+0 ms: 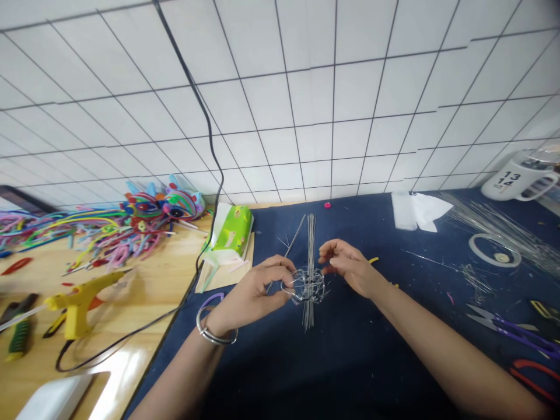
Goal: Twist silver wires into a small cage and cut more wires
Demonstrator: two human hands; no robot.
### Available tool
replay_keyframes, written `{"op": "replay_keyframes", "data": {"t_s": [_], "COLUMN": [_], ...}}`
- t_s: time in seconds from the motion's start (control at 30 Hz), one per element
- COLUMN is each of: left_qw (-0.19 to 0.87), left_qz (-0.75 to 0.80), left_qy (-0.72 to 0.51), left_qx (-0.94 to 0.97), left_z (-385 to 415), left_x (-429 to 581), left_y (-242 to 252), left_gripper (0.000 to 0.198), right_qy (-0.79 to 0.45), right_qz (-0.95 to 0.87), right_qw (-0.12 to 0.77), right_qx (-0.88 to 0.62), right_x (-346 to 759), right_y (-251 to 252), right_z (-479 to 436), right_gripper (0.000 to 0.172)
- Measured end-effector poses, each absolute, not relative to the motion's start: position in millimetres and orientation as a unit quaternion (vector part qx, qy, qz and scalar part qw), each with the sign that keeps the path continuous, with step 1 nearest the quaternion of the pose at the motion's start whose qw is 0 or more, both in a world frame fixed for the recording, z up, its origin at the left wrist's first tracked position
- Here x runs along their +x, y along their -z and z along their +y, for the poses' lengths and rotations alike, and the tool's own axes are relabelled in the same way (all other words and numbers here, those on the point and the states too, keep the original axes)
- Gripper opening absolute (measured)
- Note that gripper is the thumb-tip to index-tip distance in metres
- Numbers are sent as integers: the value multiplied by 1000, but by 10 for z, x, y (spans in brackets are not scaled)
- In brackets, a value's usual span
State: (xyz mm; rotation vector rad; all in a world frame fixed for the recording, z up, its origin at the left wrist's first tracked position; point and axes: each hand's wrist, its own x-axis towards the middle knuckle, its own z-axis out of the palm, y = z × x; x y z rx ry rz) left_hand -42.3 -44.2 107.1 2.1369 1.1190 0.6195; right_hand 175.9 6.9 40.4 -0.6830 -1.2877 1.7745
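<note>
A small frame of bent silvery wire [315,286] lies over a bundle of straight wires [311,242] on the dark blue cloth. My left hand [262,291], with a bracelet at its wrist, pinches the left side of the wire frame between thumb and fingers. On the right, my right hand [347,265] hovers close to the frame with curled fingers; whether a fine wire sits between its fingertips is too small to make out. A few loose wires [295,236] lie just left of the bundle.
Left on the wood are a yellow glue gun [79,303], colourful pipe cleaners [118,239] and a green tissue pack [234,230]. At right lie purple scissors [511,329], a roll of clear tape [494,251], more wires [516,233] and a white mug [516,178]. A black cable [210,128] hangs down the wall.
</note>
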Motion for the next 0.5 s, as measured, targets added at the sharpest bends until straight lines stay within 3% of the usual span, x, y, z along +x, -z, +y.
{"op": "replay_keyframes", "data": {"t_s": [0.5], "left_qw": [300], "left_qz": [416], "left_qy": [-229], "left_qx": [827], "left_z": [-440], "left_x": [-371], "left_y": [-991], "left_gripper": [9], "right_qy": [-808], "right_qz": [-366], "right_qw": [411], "right_qx": [-212], "right_x": [1662], "right_y": [-422], "right_z": [-19], "right_gripper": [27]}}
